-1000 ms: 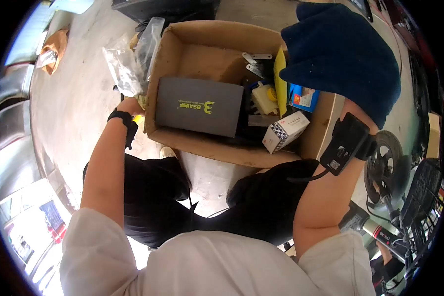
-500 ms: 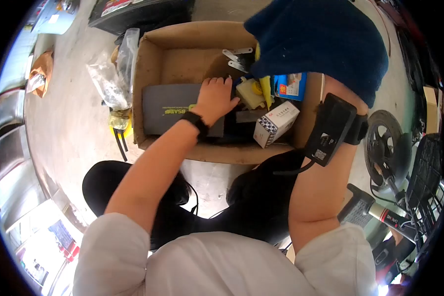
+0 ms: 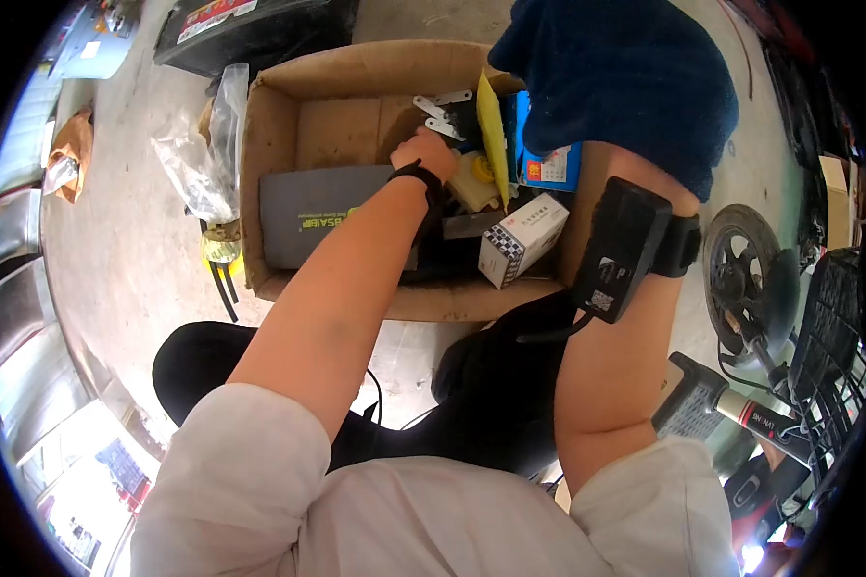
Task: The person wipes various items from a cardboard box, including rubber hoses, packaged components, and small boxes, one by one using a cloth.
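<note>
My left hand (image 3: 425,154) is inside the cardboard box (image 3: 337,82), at the inner end of a grey BSA box (image 3: 303,216). Its fingers curl downward, and their tips are hidden. Just beyond it lie several white metal strips (image 3: 443,125). A dark blue cloth (image 3: 625,82) covers my right hand completely; only the forearm shows, with a black device strapped on. Beside the left hand are a cream plastic bottle with a yellow cap (image 3: 473,183), a yellow packet (image 3: 492,135) and a blue package (image 3: 558,173). A white carton (image 3: 522,238) leans near the front.
Clear plastic bags (image 3: 197,163) lie left of the box. Behind it is a black case (image 3: 250,38). A wheel (image 3: 744,279) and a black wire basket (image 3: 832,337) are at the right. My knees are in front of the box.
My left hand has moved off the grey box's top, away from me toward the metal strips, and its fingers are now curled. The yellow packet stands more upright in view.
</note>
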The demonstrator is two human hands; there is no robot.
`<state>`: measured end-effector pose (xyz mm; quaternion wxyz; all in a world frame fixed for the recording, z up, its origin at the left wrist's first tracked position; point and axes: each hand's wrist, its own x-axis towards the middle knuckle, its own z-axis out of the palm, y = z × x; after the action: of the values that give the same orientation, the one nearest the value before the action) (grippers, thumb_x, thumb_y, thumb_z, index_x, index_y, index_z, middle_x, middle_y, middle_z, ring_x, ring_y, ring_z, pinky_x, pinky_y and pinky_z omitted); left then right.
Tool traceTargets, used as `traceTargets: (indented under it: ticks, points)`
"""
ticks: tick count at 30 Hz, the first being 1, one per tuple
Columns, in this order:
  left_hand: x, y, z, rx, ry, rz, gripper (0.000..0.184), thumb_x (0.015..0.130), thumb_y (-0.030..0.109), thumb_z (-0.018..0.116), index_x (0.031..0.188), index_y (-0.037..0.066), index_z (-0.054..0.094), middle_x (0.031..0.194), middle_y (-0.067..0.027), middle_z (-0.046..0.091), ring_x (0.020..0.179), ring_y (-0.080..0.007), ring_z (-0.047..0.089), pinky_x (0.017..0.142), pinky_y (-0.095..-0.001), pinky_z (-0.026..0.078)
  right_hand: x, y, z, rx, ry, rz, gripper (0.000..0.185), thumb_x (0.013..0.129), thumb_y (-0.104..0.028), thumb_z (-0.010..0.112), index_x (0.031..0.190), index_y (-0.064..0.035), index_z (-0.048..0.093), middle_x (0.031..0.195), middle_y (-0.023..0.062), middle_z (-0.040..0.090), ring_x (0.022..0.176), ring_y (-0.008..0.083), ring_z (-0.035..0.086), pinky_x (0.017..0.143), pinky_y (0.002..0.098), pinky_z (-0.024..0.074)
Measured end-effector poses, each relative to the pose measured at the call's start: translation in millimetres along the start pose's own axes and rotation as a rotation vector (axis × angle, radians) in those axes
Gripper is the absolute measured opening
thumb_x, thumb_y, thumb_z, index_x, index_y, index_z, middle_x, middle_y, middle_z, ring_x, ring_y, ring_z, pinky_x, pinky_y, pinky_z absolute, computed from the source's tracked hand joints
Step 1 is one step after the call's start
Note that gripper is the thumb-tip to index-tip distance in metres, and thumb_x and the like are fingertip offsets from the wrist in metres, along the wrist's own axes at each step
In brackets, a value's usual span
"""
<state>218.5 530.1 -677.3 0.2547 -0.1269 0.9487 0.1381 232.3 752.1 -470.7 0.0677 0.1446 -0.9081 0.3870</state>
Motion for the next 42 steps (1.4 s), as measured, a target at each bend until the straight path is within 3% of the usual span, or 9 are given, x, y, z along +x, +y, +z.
traceTargets:
  ticks: [9,12,13,18,26,30,33,39,42]
  points:
    - [4,-14,-8,-0.162,0.071,-0.017,0.027,0.079,0.024,0.062,0.09,0.0,0.066,0.096,-0.0183,0.065,0.09,-0.0341,0.063,0.076,-0.0397,0.05,3,1,0,0.016,0.021,-0.007,0.03,0.077,-0.017,0.066,0.106,-0.0085,0.061,0.098,0.0121,0.063,0.092,0.0304,0.06,0.079,0.0399,0.0473]
    - [7,-16,-42,-0.457,0.182,0.197,0.029,0.078,0.023,0.062,0.089,-0.004,0.064,0.094,-0.02,0.065,0.087,-0.0376,0.062,0.073,-0.043,0.049,11,1,3,0.033,0.031,-0.018,0.03,0.077,-0.017,0.066,0.105,-0.0084,0.061,0.098,0.0121,0.063,0.092,0.0305,0.06,0.079,0.04,0.0472]
    - [1,-10,-64,-0.495,0.083,0.204,0.032,0.077,0.021,0.063,0.093,-0.006,0.063,0.086,-0.0188,0.066,0.077,-0.0322,0.064,0.069,-0.0398,0.049,15,0,5,0.037,0.029,-0.027,0.03,0.077,-0.017,0.066,0.105,-0.0084,0.061,0.098,0.012,0.063,0.092,0.0305,0.06,0.079,0.04,0.0472]
    - [-83,-22,-148,-1.012,-0.127,0.316,0.029,0.09,0.016,0.053,0.113,-0.001,0.058,0.1,-0.0059,0.063,0.088,-0.0132,0.059,0.072,-0.0256,0.046,23,-16,21,0.073,0.009,-0.09,0.029,0.077,-0.017,0.066,0.104,-0.0084,0.062,0.097,0.012,0.063,0.093,0.0307,0.06,0.079,0.0403,0.047]
    - [-144,-93,-201,-1.679,0.009,0.151,0.031,0.092,0.012,0.047,0.118,-0.004,0.047,0.11,-0.0134,0.06,0.097,-0.0212,0.06,0.08,-0.0307,0.05,32,-71,103,0.163,-0.032,-0.29,0.028,0.077,-0.017,0.066,0.103,-0.0082,0.062,0.097,0.0118,0.063,0.093,0.031,0.059,0.079,0.0406,0.0467]
    - [-166,-91,-207,-1.695,0.073,0.128,0.03,0.092,0.011,0.043,0.118,-0.005,0.045,0.112,-0.0147,0.059,0.097,-0.0205,0.06,0.081,-0.031,0.05,15,-85,155,0.189,0.024,-0.356,0.027,0.077,-0.016,0.066,0.102,-0.0082,0.063,0.096,0.0117,0.063,0.093,0.0311,0.059,0.079,0.0408,0.0466]
    - [-181,-73,-203,-1.59,0.169,0.127,0.032,0.092,0.009,0.042,0.121,-0.004,0.044,0.115,-0.014,0.058,0.098,-0.0186,0.059,0.081,-0.0284,0.049,18,-116,151,-0.154,-0.099,-0.362,0.026,0.077,-0.016,0.066,0.102,-0.008,0.062,0.094,0.0125,0.063,0.088,0.0321,0.06,0.074,0.0406,0.0478]
    - [-187,-83,-218,-1.359,0.095,0.249,0.029,0.094,0.011,0.042,0.118,-0.003,0.048,0.107,-0.0125,0.062,0.093,-0.0159,0.061,0.079,-0.024,0.048,12,-127,157,0.333,-0.212,-0.153,0.037,0.075,-0.017,0.069,0.104,-0.0034,0.051,0.091,0.0161,0.061,0.078,0.0336,0.061,0.066,0.0384,0.0481]
    - [-180,-90,-220,-1.266,0.208,0.488,0.026,0.096,0.014,0.04,0.113,-0.003,0.051,0.096,-0.0119,0.065,0.087,-0.0153,0.062,0.078,-0.0234,0.048,16,-135,150,0.374,-0.319,-0.188,0.03,0.077,-0.008,0.066,0.102,-0.003,0.051,0.086,0.0106,0.06,0.084,0.0239,0.059,0.069,0.031,0.046]
